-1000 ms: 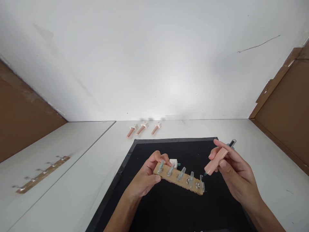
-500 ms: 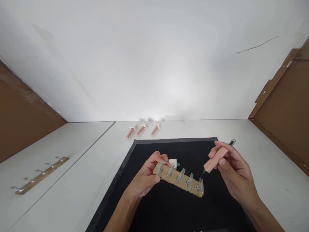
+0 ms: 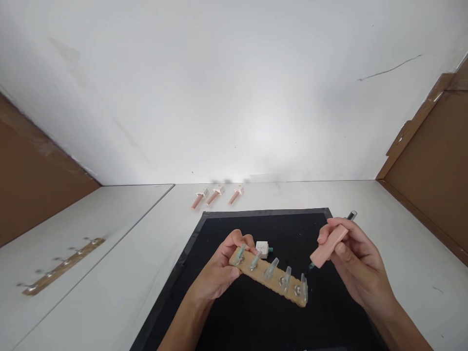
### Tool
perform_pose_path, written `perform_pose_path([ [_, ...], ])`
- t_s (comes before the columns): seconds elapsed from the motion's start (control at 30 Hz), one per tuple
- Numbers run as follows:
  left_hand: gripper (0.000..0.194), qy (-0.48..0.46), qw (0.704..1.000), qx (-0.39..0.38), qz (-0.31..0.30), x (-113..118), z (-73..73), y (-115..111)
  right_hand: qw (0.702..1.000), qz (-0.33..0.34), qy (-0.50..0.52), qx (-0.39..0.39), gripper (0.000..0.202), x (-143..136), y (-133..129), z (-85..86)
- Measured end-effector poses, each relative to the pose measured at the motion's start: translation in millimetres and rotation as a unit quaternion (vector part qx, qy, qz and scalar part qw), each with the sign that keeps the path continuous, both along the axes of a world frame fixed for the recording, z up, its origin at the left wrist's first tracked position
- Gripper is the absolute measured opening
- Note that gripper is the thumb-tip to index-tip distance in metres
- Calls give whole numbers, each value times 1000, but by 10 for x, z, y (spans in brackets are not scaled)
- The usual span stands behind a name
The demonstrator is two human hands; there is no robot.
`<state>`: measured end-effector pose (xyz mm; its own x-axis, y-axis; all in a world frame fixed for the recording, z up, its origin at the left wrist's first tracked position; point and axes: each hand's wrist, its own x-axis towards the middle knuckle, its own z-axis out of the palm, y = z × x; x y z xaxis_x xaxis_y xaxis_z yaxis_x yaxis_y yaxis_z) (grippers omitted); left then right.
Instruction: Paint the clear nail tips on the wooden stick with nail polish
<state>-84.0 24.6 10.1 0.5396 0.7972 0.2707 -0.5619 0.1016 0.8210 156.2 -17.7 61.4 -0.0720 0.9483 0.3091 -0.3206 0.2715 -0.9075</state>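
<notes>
Closed around the left end of a wooden nail-tip stand is my left hand. Several translucent false nails stand up along the tilted stand, the leftmost with a greenish tint. My right hand grips the pink cap of a nail polish brush between thumb and fingers, along with a slim dark, clear-ended stick whose kind I cannot make out. The brush's dark tip is close to the false nail at the stand's right end; contact is unclear. Behind the stand lies an open white polish bottle with a green neck.
A black mat with grey taped edges lies under my hands. Three polish bottles with pink caps lie by the back wall. A second wooden strip with metal holders is on the white table at left. Brown cardboard panels flank both sides.
The stand's right end has dipped slightly and shifted a little left. My right hand and the brush have moved slightly down and right.
</notes>
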Motion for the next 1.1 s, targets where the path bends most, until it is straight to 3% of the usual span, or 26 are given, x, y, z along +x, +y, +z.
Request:
perform_pose_path([
  [0.13,25,-1,1000,0,0,-5,-2,7,999,31,26,1,17,-4,-6,-2],
  [0.3,26,-1,1000,-5,5,-4,-2,9,997,82,-14,3,19,-5,-35,-2],
  [0.53,27,15,1000,9,8,-15,-17,0,999,-17,-32,3,18,1,-21,-21],
  [0.77,28,32,999,14,2,27,24,10,995,63,-68,23,21,9,-25,7],
  [1.0,26,15,999,25,-19,12,-9,10,995,-29,-94,32,20,9,-7,-33],
  [1.1,25,16,999,25,-17,12,-3,12,996,-4,-76,39,22,6,-17,-36],
])
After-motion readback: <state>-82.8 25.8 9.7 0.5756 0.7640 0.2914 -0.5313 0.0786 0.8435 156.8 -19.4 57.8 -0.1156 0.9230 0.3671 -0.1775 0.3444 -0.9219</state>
